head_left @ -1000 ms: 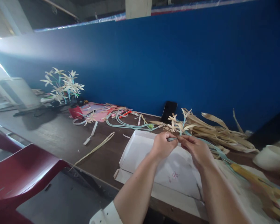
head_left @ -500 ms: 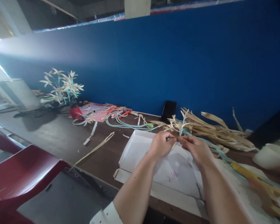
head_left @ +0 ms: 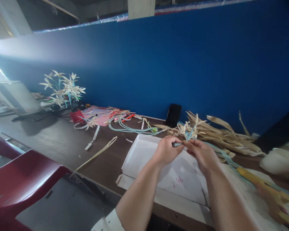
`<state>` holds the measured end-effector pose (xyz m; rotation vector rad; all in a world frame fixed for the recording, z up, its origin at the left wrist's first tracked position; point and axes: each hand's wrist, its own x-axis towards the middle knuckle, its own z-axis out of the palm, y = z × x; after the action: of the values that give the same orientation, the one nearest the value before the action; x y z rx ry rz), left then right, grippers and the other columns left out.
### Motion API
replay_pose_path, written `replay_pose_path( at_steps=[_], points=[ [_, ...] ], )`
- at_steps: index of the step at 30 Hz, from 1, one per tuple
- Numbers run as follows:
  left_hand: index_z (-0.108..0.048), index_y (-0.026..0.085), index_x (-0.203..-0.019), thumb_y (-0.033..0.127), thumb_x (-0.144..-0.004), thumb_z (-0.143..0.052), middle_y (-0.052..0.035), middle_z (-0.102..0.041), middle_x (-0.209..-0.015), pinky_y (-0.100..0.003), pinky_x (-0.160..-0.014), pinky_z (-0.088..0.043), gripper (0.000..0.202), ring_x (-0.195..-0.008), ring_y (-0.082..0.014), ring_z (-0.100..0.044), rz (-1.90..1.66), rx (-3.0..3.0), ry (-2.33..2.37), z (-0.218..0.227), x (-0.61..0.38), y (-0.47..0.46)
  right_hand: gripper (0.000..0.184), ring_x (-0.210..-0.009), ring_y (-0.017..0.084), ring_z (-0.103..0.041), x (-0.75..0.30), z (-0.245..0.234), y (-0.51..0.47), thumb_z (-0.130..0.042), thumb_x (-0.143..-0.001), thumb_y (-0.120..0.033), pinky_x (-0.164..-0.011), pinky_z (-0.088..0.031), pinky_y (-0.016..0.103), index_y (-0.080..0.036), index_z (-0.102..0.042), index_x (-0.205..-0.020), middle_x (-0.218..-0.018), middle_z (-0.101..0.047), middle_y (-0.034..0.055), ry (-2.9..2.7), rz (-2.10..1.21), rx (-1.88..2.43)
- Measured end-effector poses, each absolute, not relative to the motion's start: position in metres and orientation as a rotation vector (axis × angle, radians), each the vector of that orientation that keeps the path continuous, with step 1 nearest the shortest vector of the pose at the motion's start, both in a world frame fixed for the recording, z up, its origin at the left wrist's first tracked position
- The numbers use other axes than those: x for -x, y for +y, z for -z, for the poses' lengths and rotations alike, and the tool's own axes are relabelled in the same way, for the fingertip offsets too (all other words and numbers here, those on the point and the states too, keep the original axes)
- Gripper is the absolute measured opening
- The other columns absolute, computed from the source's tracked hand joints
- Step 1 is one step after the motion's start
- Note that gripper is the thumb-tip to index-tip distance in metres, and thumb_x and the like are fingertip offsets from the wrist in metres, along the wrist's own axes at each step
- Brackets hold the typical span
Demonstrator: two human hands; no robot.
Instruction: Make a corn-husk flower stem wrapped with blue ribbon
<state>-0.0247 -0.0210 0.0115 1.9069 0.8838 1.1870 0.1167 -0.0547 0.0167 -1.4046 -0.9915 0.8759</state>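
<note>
Over an open white cardboard box, both of my hands meet with fingertips pinched together. Just above them stand pale dried-husk flowers with light blue stems. My right hand is closed on the flower stem at its base. My left hand is closed beside it, almost touching the right fingertips. A small grey-blue piece shows between the left thumb and finger; it may be a bit of tape, but its kind is unclear. The stem's lower end is hidden by my fingers.
Dry husks lie behind my right hand, and a black phone leans on the blue partition. Yellow-handled tool and white cup are at right. Pale blue cords, finished flowers and a red chair are left.
The flowers above my fingers have turned and now show more blooms and more light blue stem. The grey-blue piece in my left hand shows more plainly. Both hands stay nearly in place.
</note>
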Motion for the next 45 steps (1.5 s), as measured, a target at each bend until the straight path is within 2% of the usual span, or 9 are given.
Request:
replay_pose_path(
  at_steps=[6, 10, 15, 18, 21, 26, 29, 34, 45],
  points=[
    [-0.067, 0.016, -0.078, 0.026, -0.074, -0.062, -0.0012, -0.064, -0.081, -0.022, -0.071, -0.042, 0.012, -0.077, -0.012, -0.057, -1.231, -1.874, 0.906, -0.009, 0.021, -0.021, 0.036, -0.051, 0.009, -0.047, -0.114, -0.02, -0.055, -0.079, -0.05, -0.043, -0.053, -0.041, 0.024, -0.019, -0.054, -0.06, -0.055, -0.051, -0.004, -0.936, -0.898, 1.335],
    [-0.067, 0.016, -0.075, 0.026, -0.073, -0.062, -0.0009, -0.065, -0.078, -0.022, -0.07, -0.042, 0.012, -0.075, -0.012, -0.056, -1.237, -1.776, 0.937, -0.012, 0.021, -0.024, 0.037, -0.057, 0.011, -0.051, -0.112, -0.017, -0.053, -0.08, -0.05, -0.044, -0.056, -0.044, 0.024, -0.02, -0.056, -0.063, -0.06, -0.055, -0.0024, -0.922, -0.889, 1.323],
    [-0.067, 0.014, -0.076, 0.033, -0.068, -0.067, -0.0006, -0.064, -0.069, -0.022, -0.061, -0.041, 0.021, -0.063, -0.0102, -0.053, -1.142, -1.47, 0.922, -0.012, 0.02, -0.021, 0.029, -0.062, 0.01, -0.052, -0.107, -0.015, -0.054, -0.078, -0.06, -0.042, -0.066, -0.047, 0.024, -0.021, -0.064, -0.075, -0.069, -0.059, -0.0024, -0.852, -1.023, 1.154],
    [-0.067, 0.013, -0.077, 0.032, -0.065, -0.069, -0.0013, -0.065, -0.072, -0.022, -0.062, -0.043, 0.022, -0.063, -0.0095, -0.054, -1.129, -1.318, 0.849, -0.008, 0.018, -0.018, 0.031, -0.063, 0.011, -0.053, -0.104, -0.017, -0.057, -0.07, -0.069, -0.046, -0.066, -0.048, 0.026, -0.02, -0.069, -0.085, -0.077, -0.062, 0.0014, -0.863, -1.124, 1.063],
    [-0.067, 0.013, -0.079, 0.031, -0.065, -0.069, -0.0027, -0.066, -0.077, -0.023, -0.064, -0.044, 0.023, -0.065, -0.0098, -0.055, -1.145, -1.251, 0.791, -0.006, 0.017, -0.017, 0.028, -0.063, 0.011, -0.053, -0.105, -0.015, -0.056, -0.071, -0.069, -0.045, -0.066, -0.048, 0.027, -0.02, -0.071, -0.082, -0.08, -0.064, 0.0024, -0.844, -1.121, 1.058],
    [-0.067, 0.013, -0.078, 0.033, -0.065, -0.069, -0.0018, -0.065, -0.073, -0.022, -0.063, -0.043, 0.024, -0.065, -0.0102, -0.054, -1.178, -1.328, 0.847, -0.009, 0.018, -0.018, 0.031, -0.073, 0.016, -0.059, -0.11, -0.007, -0.05, -0.077, -0.062, -0.041, -0.071, -0.048, 0.029, -0.02, -0.072, -0.084, -0.083, -0.068, 0.0035, -0.925, -0.952, 1.21],
    [-0.068, 0.013, -0.077, 0.034, -0.067, -0.068, -0.0009, -0.064, -0.073, -0.021, -0.062, -0.041, 0.023, -0.065, -0.0097, -0.053, -1.168, -1.434, 0.88, -0.011, 0.02, -0.02, 0.036, -0.072, 0.019, -0.061, -0.111, -0.012, -0.053, -0.076, -0.06, -0.044, -0.065, -0.048, 0.029, -0.019, -0.072, -0.085, -0.076, -0.069, 0.0039, -0.971, -0.799, 1.347],
    [-0.068, 0.014, -0.077, 0.035, -0.071, -0.063, 0.0005, -0.061, -0.068, -0.021, -0.057, -0.036, 0.023, -0.06, -0.0087, -0.048, -1.099, -1.507, 0.904, -0.012, 0.023, -0.02, 0.037, -0.065, 0.02, -0.061, -0.108, -0.029, -0.063, -0.068, -0.064, -0.046, -0.058, -0.045, 0.027, -0.015, -0.074, -0.084, -0.067, -0.068, 0.004, -1.113, -0.558, 1.555],
    [-0.067, 0.015, -0.073, 0.028, -0.072, -0.061, 0.0001, -0.061, -0.069, -0.023, -0.059, -0.035, 0.014, -0.061, -0.0095, -0.046, -1.228, -1.607, 1.002, -0.008, 0.022, -0.013, 0.03, -0.068, 0.02, -0.061, -0.103, -0.029, -0.062, -0.059, -0.069, -0.043, -0.062, -0.043, 0.027, -0.017, -0.072, -0.078, -0.073, -0.069, 0.004, -1.339, -0.284, 1.619]
  ],
)
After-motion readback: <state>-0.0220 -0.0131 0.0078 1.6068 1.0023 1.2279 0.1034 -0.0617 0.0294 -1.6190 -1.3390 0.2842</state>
